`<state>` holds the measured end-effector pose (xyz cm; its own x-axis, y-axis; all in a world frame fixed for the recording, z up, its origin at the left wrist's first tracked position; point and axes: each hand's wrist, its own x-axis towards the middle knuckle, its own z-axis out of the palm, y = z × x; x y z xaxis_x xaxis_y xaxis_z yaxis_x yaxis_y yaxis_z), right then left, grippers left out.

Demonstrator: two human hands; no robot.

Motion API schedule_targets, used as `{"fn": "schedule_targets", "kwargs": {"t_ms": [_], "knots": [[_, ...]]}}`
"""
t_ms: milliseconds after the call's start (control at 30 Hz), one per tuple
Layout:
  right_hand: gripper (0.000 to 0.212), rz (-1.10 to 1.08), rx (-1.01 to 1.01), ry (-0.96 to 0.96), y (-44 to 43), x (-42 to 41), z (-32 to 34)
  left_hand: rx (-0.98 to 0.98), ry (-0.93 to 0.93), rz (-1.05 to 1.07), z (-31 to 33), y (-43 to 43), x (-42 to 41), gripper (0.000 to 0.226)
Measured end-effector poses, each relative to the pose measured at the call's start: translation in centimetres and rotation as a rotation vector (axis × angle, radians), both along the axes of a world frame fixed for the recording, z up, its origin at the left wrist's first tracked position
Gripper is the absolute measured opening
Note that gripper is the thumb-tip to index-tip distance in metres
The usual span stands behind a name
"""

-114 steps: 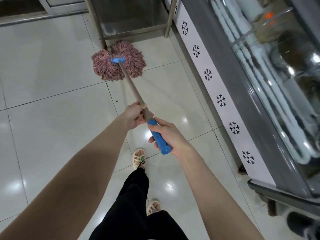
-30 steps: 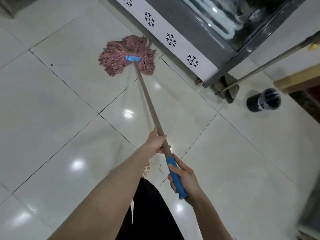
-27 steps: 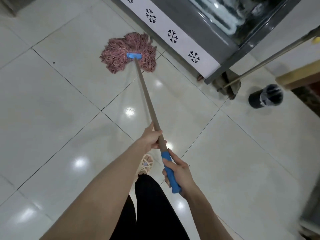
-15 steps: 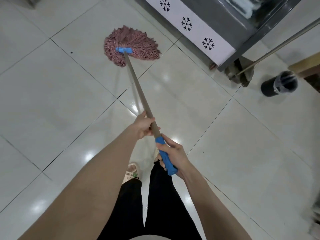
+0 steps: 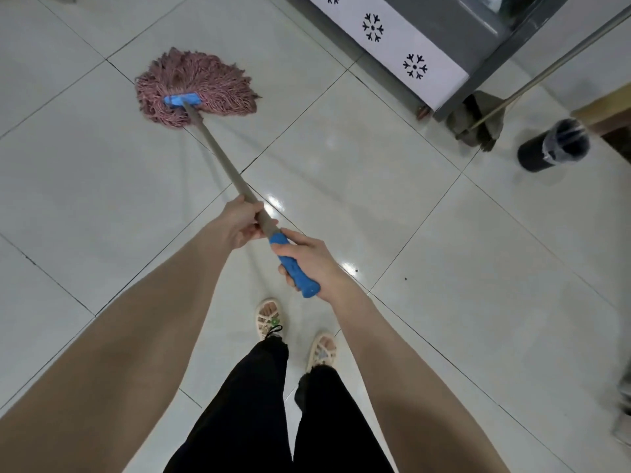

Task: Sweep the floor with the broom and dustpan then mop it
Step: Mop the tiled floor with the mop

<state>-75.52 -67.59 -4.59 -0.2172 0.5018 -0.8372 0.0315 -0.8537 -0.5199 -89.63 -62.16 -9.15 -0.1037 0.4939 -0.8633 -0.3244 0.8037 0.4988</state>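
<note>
Glossy white floor, mop head flat on it well ahead, near a freezer. Both hands closed: left hand round the pole, right hand round the blue grip. Mopping stage, apparently; next, probably a steady pull back toward the feet.

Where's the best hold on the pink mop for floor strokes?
Wrap the right hand round the blue end grip, coming from the right; left hand round the bare shaft just ahead, from the left. That shaft slants down to the mop head on the floor, so two stacked grips steer it.
</note>
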Motion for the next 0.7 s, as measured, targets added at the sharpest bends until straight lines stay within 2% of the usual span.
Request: {"fn": "schedule_targets", "kwargs": {"t_ms": [167, 267, 433, 567, 700], "knots": [[0.042, -0.047, 0.003, -0.031, -1.4, 4.5, 0.9, 0.062, -0.038, -0.034, 0.1, -1.6, 4.5, 0.024], [0.026, -0.073, 0.003, -0.025, -3.6, 8.1, 2.0, 0.076, -0.078, -0.040, 0.3, -3.5, 8.2, 0.029], [0.034, -0.125, 0.019, -0.080, -9.8, 15.1, 3.3, 0.086, -0.154, -0.074, 1.0, -8.8, 15.7, 0.020], [0.039, -0.180, 0.014, -0.129, -14.8, 20.5, 4.2, 0.090, -0.186, -0.137, 1.3, -12.6, 21.6, 0.023], [0.033, -0.290, 0.009, -0.120, -18.8, 24.1, 5.4, 0.089, -0.207, -0.231, 2.1, -15.7, 26.2, 0.007]]}}
